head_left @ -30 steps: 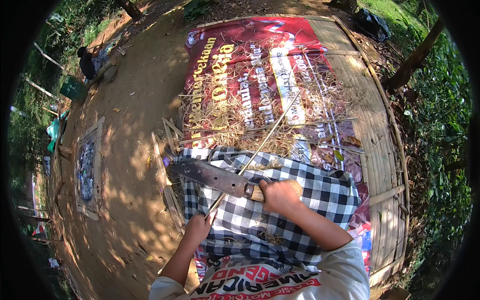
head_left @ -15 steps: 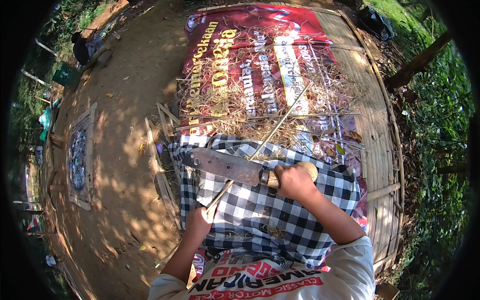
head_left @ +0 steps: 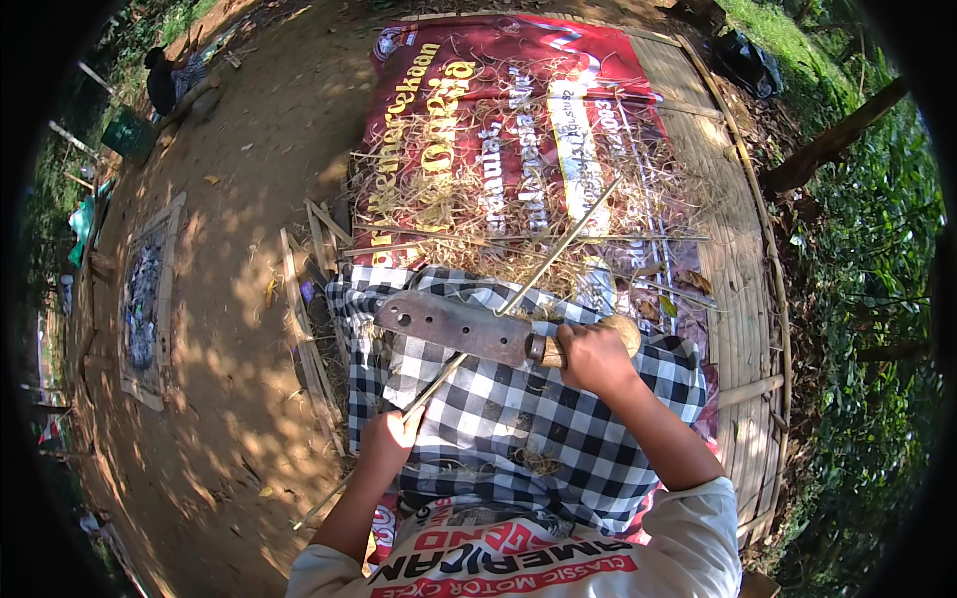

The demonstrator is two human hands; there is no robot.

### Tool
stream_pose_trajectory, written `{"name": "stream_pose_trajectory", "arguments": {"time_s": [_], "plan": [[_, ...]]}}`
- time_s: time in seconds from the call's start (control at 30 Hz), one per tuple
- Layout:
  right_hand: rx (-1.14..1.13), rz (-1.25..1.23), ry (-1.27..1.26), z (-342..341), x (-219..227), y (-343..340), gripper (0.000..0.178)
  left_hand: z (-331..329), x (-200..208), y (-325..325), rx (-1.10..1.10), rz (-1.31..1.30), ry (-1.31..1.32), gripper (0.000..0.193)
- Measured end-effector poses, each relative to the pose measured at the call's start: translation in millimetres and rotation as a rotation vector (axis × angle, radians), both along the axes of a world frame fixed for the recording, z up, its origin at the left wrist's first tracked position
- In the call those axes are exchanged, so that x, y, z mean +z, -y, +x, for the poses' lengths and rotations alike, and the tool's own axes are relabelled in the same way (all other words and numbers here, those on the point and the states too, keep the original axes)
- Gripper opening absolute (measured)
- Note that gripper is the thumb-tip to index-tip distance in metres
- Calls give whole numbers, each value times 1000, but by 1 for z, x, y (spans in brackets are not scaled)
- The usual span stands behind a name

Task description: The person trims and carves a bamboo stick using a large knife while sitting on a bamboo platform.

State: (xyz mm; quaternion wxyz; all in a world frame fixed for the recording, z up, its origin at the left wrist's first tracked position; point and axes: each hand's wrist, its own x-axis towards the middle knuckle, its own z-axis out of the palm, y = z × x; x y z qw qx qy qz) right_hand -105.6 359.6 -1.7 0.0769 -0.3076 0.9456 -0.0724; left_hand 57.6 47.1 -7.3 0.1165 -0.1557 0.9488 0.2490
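My right hand (head_left: 595, 357) is closed round the wooden handle of a broad machete (head_left: 461, 327), its dark blade pointing left over my lap. Under that blade passes a thin bamboo strip (head_left: 566, 237), slanting from far right to near left. My left hand (head_left: 390, 439) grips the strip a little below the blade, and its tail end comes out beside my left forearm. The blade lies across the strip and hides a short part of it. A black-and-white checked cloth (head_left: 498, 419) covers my legs beneath both hands.
A red printed banner (head_left: 518, 110) strewn with curly shavings (head_left: 429, 189) covers the bamboo-slat platform (head_left: 750, 279). Split bamboo pieces (head_left: 307, 344) lie along its left edge. On the dirt ground at left is a framed ash patch (head_left: 145, 299). A person (head_left: 164, 85) sits at the far left.
The machete and my right hand have shifted slightly to the right. My left hand still holds the strip, which has slid a little nearer to me. The whole view has turned slightly.
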Motion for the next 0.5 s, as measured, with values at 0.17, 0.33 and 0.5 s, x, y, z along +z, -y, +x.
{"name": "stream_pose_trajectory", "arguments": {"time_s": [0.17,0.33,0.5], "plan": [[13,-26,-40,1,-2,-1,32,-3,8,-1,32,16,14,49],[38,-113,-127,-1,-4,-3,13,3,-2,4,40,-5,34,51],[-514,8,-67,-43,13,-73,21,2,-1,4,14,-5,87,52]]}}
